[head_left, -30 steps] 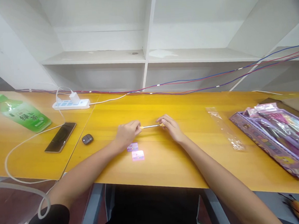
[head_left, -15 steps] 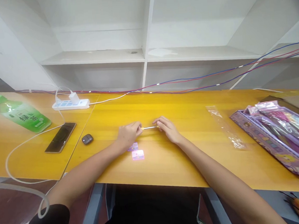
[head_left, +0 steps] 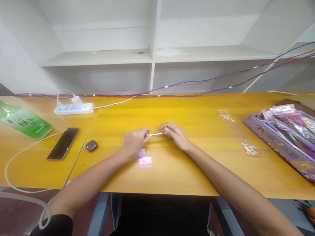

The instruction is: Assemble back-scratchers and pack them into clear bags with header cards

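The left hand (head_left: 134, 141) and the right hand (head_left: 174, 134) each pinch one end of a thin pencil (head_left: 157, 134); two small pink cards (head_left: 145, 162) lie at 6 o'clock of it on the table (head_left: 205, 165).

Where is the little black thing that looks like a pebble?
The small black case lies on the yellow table, left of the left hand and just right of the phone.

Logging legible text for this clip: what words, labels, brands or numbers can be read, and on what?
Green bottle: large white characters on its label, too blurred to read.
Small pink card near the left hand: print too small to read.
Purple packs: printed pictures and rows of small marks, unreadable.
Power strip, phone: no text visible.
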Motion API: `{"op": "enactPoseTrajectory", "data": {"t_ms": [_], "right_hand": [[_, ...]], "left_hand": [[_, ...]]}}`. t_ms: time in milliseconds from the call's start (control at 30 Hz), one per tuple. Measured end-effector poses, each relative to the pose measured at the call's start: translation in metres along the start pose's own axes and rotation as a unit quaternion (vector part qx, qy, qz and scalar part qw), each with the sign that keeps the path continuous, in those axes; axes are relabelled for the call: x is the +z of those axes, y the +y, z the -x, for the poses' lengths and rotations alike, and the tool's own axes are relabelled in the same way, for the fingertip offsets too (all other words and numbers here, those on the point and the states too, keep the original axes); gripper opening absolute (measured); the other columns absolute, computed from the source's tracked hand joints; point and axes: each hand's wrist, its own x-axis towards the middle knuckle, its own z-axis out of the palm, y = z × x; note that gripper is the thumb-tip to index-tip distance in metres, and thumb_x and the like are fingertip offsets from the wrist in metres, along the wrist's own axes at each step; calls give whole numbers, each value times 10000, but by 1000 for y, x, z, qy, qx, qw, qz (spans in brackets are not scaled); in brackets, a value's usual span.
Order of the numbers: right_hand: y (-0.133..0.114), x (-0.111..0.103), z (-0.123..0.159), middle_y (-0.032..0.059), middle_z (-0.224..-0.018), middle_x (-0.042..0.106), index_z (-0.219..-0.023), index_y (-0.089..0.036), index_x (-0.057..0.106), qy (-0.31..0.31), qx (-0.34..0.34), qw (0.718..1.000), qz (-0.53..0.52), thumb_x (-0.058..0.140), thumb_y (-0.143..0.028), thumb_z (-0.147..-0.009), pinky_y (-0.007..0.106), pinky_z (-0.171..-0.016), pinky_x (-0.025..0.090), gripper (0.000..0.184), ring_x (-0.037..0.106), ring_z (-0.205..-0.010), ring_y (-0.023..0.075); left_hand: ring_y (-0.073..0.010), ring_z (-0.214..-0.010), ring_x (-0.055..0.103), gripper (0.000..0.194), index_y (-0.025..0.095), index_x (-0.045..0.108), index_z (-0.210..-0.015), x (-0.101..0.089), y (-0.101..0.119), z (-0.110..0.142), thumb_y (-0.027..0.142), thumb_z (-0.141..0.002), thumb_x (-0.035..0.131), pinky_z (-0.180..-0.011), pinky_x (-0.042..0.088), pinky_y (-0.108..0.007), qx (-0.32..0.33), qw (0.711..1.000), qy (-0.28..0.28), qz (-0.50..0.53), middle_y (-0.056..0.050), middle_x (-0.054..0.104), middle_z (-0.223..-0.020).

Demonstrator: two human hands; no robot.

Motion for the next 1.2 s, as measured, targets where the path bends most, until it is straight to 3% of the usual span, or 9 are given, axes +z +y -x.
{"op": "enactPoseTrajectory", "data": {"t_ms": [233,367,500,600,800,967,1133,1200], "right_hand": [[-3,-4,-1,54,-930,622,-1028,-239,731,-18,-6,1000,10,425,-633,-1065,370,-807,490,501,588,-813,210],[-5,-15,-3,65,-970,702,-986,-242,717,-52,-31,996,70,474,-597,-1063,374,-872,492,437,639,-903,227],[-3,-19,-3,69,-964,733,-979,-245,722,-110,-53,983,139,509,-536,-1069,374,-848,490,372,661,-895,233],[-3,-12,-3,87,-948,740,-980,-243,733,-145,-76,969,187,505,-515,-1077,379,-817,482,368,654,-875,242],[-9,7,-2,110,-983,745,-1017,-232,712,-153,-123,940,278,434,-482,-1109,390,-839,476,385,659,-899,253],[-17,12,1,139,-961,738,-971,-193,702,-134,-80,902,402,554,-337,-1049,370,-827,458,221,661,-909,269],[-42,21,-4,116,-1000,766,-977,-185,729,-174,9,866,468,507,-266,-1029,312,-766,431,242,696,-916,246],[-56,24,-9,108,-987,775,-974,-195,738,-187,33,855,483,483,-264,-1034,298,-724,409,270,704,-879,236]], "left_hand": [[-143,-719,692,154,249,742,-937,-5,-6,-5,195,-963,601,-582,334,-287,20,1000,-2,7,10,802,-865],[-149,-776,698,144,243,736,-1021,-11,-13,-13,325,-1008,618,-603,365,-276,97,995,-28,0,-17,798,-961],[-159,-750,669,287,240,726,-1062,-12,-16,-15,440,-1075,521,-584,337,-284,174,981,-74,-53,-38,760,-933],[-177,-805,668,295,225,706,-1085,-10,-13,-15,390,-1102,461,-623,376,-295,212,968,-103,-88,-46,733,-950],[-226,-951,653,221,173,648,-1148,-9,1,-11,277,-1090,461,-765,466,-333,257,946,-163,-113,-90,702,-1068],[-250,-981,658,199,151,645,-1111,-13,7,-9,136,-1038,460,-770,479,-342,234,943,-193,-139,-117,695,-1074],[-276,-855,726,306,136,684,-1075,-17,19,-14,345,-1074,461,-687,493,-345,150,947,-225,-170,-132,742,-953],[-291,-823,749,336,136,717,-1026,-19,24,-18,347,-1071,458,-681,501,-350,124,945,-239,-186,-152,762,-914]]}}
